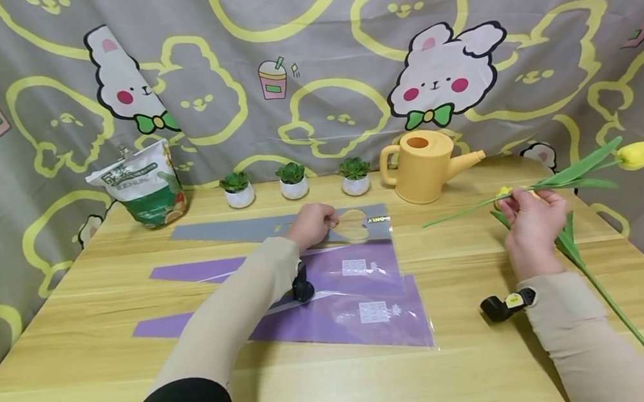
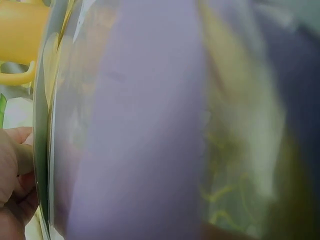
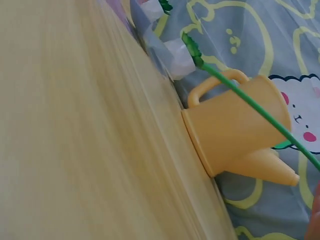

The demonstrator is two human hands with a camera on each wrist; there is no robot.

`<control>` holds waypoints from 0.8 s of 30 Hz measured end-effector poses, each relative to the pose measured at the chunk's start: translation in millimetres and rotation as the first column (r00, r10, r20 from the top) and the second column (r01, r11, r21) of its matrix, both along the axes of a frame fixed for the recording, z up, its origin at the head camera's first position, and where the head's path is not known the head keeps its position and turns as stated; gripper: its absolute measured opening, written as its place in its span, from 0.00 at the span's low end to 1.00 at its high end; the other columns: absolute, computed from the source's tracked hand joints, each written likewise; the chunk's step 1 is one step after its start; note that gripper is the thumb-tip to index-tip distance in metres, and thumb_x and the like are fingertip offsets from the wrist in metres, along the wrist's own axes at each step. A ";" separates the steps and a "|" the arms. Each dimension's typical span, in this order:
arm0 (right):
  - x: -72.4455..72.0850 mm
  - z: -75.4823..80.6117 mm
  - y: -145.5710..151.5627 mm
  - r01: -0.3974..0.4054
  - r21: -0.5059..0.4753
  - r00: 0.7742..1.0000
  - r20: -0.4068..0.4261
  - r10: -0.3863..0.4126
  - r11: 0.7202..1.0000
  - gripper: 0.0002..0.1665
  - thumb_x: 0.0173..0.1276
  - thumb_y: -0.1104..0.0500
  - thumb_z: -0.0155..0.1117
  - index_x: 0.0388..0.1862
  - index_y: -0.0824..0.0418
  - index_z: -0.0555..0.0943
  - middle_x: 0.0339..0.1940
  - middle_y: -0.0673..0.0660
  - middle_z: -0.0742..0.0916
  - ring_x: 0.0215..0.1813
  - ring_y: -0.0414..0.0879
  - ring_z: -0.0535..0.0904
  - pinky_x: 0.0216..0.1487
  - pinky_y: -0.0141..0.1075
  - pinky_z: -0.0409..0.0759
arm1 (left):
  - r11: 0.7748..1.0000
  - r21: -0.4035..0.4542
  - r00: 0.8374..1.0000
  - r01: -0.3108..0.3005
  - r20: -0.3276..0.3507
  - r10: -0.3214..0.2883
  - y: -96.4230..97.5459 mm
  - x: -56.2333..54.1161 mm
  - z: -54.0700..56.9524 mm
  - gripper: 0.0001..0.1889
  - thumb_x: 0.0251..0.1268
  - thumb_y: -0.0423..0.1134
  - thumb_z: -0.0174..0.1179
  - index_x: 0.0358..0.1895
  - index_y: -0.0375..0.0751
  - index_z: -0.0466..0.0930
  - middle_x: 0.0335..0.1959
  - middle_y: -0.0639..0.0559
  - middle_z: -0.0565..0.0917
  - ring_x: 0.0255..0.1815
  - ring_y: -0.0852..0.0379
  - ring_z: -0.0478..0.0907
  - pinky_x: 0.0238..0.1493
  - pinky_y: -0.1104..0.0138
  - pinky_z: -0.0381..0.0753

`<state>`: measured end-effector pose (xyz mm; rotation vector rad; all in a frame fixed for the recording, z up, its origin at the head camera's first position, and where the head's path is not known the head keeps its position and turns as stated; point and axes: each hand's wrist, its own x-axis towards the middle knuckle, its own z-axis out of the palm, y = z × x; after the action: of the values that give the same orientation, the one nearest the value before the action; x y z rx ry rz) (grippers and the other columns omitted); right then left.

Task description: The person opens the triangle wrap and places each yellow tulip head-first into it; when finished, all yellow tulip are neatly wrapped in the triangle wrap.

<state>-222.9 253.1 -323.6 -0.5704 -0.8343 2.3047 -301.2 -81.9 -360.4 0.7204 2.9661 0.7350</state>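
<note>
My right hand (image 1: 535, 222) pinches the stem of a yellow tulip (image 1: 638, 155) held above the table, its flower pointing right and its green stem (image 3: 260, 111) reaching left. A second tulip (image 1: 611, 299) lies below that hand, its bloom (image 1: 504, 195) partly hidden behind the fingers. My left hand (image 1: 311, 225) pinches the upper sheet of a grey flower wrapping sleeve (image 1: 231, 230) near its heart-shaped window. In the left wrist view, the fingers (image 2: 20, 165) are at the sleeve's edge. Two purple sleeves (image 1: 329, 271) (image 1: 339, 319) lie nearer, under the left forearm.
A yellow watering can (image 1: 420, 169) stands at the back right. Three small potted succulents (image 1: 237, 191) (image 1: 293, 181) (image 1: 354, 177) line the back edge. A clipped white-and-green bag (image 1: 146, 185) stands at the back left, before a patterned curtain (image 1: 317, 27).
</note>
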 end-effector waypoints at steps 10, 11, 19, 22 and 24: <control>-11.9 -9.7 -20.5 -0.032 0.006 0.999 0.038 0.032 0.999 0.23 0.55 0.80 0.57 0.33 0.59 0.57 0.30 0.57 0.70 0.19 0.45 0.75 0.21 0.32 0.80 | 1.000 -0.027 0.999 0.016 0.034 -0.016 2.4 2.2 2.0 0.14 0.59 0.21 0.47 0.31 0.43 0.80 0.36 0.50 0.83 0.38 0.55 0.77 0.44 0.63 0.76; -12.6 -10.1 -22.4 -0.040 0.014 0.998 0.046 0.039 0.999 0.23 0.55 0.80 0.56 0.33 0.59 0.57 0.31 0.56 0.70 0.19 0.45 0.75 0.21 0.32 0.80 | 0.999 -0.028 0.999 0.017 0.033 -0.016 2.6 2.6 2.6 0.15 0.59 0.21 0.47 0.31 0.42 0.80 0.35 0.50 0.83 0.38 0.55 0.77 0.44 0.63 0.76; -18.3 -12.4 -38.1 -0.103 0.058 0.989 0.110 0.096 0.993 0.20 0.58 0.77 0.54 0.34 0.59 0.56 0.37 0.56 0.66 0.24 0.44 0.73 0.26 0.30 0.80 | 0.999 -0.035 1.000 0.022 0.019 -0.021 2.1 4.2 4.3 0.14 0.59 0.21 0.47 0.31 0.42 0.80 0.35 0.50 0.83 0.39 0.54 0.77 0.45 0.64 0.76; -18.9 -12.6 -43.1 -0.123 0.062 0.985 0.126 0.114 0.990 0.20 0.59 0.76 0.54 0.35 0.59 0.56 0.37 0.56 0.66 0.25 0.44 0.73 0.28 0.30 0.80 | 0.999 -0.036 1.000 0.025 0.019 -0.025 1.7 4.1 4.1 0.13 0.61 0.23 0.47 0.31 0.42 0.80 0.35 0.50 0.83 0.38 0.54 0.78 0.44 0.64 0.76; -18.7 -13.3 -45.8 -0.136 0.059 0.983 0.133 0.127 0.989 0.20 0.59 0.75 0.54 0.35 0.59 0.56 0.38 0.55 0.66 0.26 0.44 0.73 0.29 0.30 0.81 | 0.999 -0.032 0.999 0.029 0.021 -0.028 1.6 3.8 3.5 0.13 0.61 0.23 0.47 0.31 0.42 0.80 0.35 0.50 0.83 0.38 0.54 0.78 0.44 0.64 0.76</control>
<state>-241.6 207.3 -337.0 -0.6572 -1.0359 2.3677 -297.3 -80.3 -356.9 0.7468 2.9355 0.6876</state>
